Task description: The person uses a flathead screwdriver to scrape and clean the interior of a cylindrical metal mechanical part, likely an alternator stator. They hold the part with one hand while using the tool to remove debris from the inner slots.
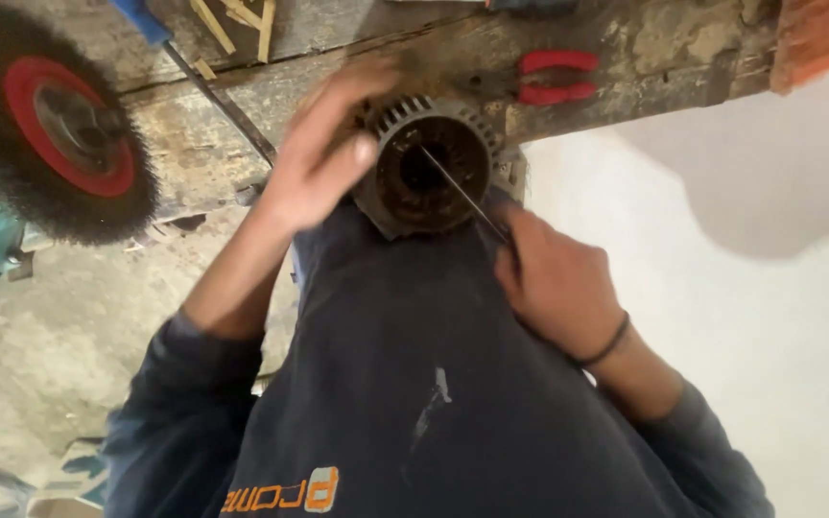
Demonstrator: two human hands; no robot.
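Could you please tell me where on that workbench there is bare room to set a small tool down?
The bench is barest right of the red-handled pliers, up to the orange block. A second patch lies between the wire wheel and the left hand. It is crowded around the round metal housing, where the right hand holds a thin rod.

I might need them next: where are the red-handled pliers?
In the head view, the red-handled pliers lie on the worn wooden bench, upper right, just beyond the round motor housing.

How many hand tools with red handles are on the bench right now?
1: a pair of red-handled pliers lies on the worn wooden bench, just beyond the round metal motor housing that the left hand steadies. Others may lie out of frame.
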